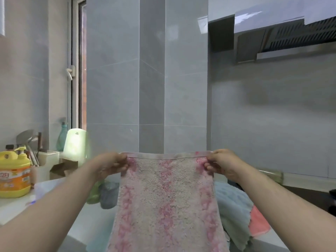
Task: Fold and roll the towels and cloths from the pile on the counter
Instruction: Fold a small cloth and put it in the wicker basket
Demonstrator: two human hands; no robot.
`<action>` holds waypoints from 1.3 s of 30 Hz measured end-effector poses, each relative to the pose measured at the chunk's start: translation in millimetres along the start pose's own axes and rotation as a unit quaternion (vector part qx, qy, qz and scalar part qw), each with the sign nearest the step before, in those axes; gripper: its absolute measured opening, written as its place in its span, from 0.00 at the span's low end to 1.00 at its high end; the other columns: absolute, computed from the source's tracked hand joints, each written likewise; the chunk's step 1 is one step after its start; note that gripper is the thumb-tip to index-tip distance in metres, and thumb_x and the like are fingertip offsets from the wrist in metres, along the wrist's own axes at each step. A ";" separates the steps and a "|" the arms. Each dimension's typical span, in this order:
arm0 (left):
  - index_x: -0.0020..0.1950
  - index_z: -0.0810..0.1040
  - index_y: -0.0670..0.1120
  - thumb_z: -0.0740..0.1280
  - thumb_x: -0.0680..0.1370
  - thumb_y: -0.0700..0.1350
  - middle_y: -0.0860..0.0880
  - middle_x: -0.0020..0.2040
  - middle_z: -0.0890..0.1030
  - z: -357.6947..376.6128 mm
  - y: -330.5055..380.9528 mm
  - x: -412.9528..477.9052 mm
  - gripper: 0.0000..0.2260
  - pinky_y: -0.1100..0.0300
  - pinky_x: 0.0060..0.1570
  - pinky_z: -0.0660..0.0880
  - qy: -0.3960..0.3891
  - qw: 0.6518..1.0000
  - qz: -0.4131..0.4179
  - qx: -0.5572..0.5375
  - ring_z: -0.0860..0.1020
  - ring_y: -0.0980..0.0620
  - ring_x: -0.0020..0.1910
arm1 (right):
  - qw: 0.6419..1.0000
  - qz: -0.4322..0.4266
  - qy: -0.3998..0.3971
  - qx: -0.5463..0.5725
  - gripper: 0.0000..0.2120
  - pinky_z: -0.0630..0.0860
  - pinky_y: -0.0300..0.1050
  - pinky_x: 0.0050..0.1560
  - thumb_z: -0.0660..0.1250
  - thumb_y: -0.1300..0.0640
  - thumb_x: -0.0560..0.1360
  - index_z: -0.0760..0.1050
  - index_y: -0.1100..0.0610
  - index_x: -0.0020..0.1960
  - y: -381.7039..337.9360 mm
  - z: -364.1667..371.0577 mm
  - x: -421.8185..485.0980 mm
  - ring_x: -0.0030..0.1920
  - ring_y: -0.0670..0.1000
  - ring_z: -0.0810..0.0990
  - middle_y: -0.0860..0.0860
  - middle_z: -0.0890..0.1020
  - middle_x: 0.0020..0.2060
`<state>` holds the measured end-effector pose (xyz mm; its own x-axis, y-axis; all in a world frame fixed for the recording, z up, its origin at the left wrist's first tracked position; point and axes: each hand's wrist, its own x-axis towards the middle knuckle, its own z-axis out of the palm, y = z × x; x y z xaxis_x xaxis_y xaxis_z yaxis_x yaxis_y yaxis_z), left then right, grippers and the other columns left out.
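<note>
Yellow bottle (13, 172) on tabletop (16, 206) at left, left hand (111, 163) pinching towel (166, 202) top corner, arm outstretched, pink towel hanging taut between 2 hands, right hand (221, 164) pinching other corner, cloths (240, 215) piled behind.

The towel (163, 197) I hold up runs off the bottom edge, so its lower end is out of sight. It hides the middle of the pile (234, 206) behind it. Some fingers of my left hand (111, 164) sit behind its corner. The bottle (14, 175) is cut by the left edge, its label too blurred to read.
</note>
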<state>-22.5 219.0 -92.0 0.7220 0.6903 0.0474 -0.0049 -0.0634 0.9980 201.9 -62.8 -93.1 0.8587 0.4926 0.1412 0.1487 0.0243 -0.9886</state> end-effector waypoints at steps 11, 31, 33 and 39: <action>0.42 0.77 0.37 0.67 0.78 0.36 0.41 0.38 0.77 24.8 -83.3 60.2 0.05 0.66 0.30 0.75 0.099 0.994 0.036 -0.041 0.76 0.50 0.34 | 0.998 0.027 0.021 0.043 0.05 0.78 0.47 0.42 0.67 0.66 0.75 0.79 0.67 0.42 89.9 31.4 39.1 0.39 0.56 0.80 0.61 0.80 0.37; 0.49 0.77 0.32 0.64 0.72 0.26 0.35 0.45 0.78 -10.9 -199.0 10.2 0.07 0.55 0.39 0.67 0.082 0.959 -0.188 0.195 0.74 0.42 0.41 | 0.966 0.233 -0.040 -0.107 0.13 0.73 0.48 0.41 0.70 0.72 0.57 0.76 0.62 0.39 200.0 9.2 -32.9 0.37 0.57 0.77 0.60 0.76 0.34; 0.49 0.78 0.32 0.67 0.71 0.28 0.34 0.46 0.79 -10.3 -201.5 11.3 0.08 0.56 0.39 0.68 0.086 0.956 -0.184 0.214 0.76 0.42 0.42 | 0.966 0.230 -0.026 -0.116 0.14 0.74 0.49 0.39 0.69 0.71 0.55 0.78 0.62 0.40 203.2 9.2 -32.1 0.36 0.57 0.78 0.61 0.77 0.34; 0.35 0.74 0.37 0.67 0.66 0.31 0.43 0.26 0.70 0.6 -188.8 11.3 0.04 0.63 0.30 0.60 0.051 0.938 -0.214 0.270 0.68 0.50 0.23 | 0.962 0.231 0.002 -0.142 0.13 0.74 0.42 0.35 0.70 0.64 0.61 0.77 0.66 0.44 198.8 16.9 -26.7 0.36 0.55 0.81 0.58 0.81 0.37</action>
<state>-13.0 238.3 -280.0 0.5088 0.7988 -0.3211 0.6400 -0.1015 0.7616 200.2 -56.4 -294.3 0.8675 0.3893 -0.3096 -0.1225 -0.4361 -0.8915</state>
